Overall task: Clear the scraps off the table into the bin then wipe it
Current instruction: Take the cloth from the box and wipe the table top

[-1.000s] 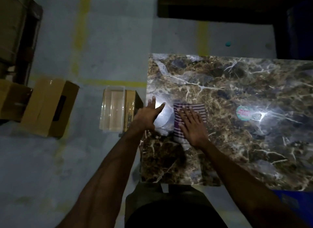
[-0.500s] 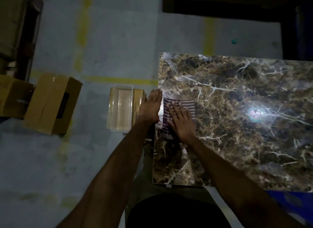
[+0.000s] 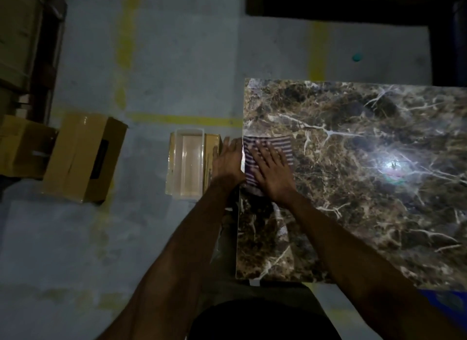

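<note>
Pressing flat right hand on striped cloth at table edge, left hand open beside bin.

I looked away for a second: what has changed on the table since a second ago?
The right hand, flat on the striped cloth, slid it left to the marble table edge. The left hand moved off the tabletop and waits open beside that edge, above the clear plastic bin. The bin stayed put.
</note>
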Available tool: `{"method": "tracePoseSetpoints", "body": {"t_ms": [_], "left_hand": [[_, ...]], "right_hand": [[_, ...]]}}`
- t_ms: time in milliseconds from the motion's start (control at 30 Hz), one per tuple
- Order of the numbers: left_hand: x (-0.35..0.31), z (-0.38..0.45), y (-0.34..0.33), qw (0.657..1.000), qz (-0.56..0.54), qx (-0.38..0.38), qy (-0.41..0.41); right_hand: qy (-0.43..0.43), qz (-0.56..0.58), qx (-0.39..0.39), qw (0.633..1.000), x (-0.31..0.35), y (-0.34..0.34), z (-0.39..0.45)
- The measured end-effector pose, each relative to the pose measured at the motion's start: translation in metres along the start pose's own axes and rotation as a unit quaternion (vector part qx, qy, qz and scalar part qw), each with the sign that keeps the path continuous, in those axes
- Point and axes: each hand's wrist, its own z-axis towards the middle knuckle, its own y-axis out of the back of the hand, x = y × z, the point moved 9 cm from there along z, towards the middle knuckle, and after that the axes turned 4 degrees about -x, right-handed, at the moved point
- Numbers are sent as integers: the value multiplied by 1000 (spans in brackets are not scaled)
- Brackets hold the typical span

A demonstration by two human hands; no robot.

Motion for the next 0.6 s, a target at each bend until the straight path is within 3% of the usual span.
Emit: {"method": "tracePoseSetpoints", "body": {"t_ms": [233,500,600], "left_hand": [[2,-2,-1,995,96,5,-4],[-4,1,-8,995,102,11,-11],[-9,0,-6,988,150,26,-12]], "right_hand": [[-107,9,-65,992,-38,27,80],[44,-9,-37,998,-11,8,23],[-4,-9,-45,999,-41,23,29]]}}
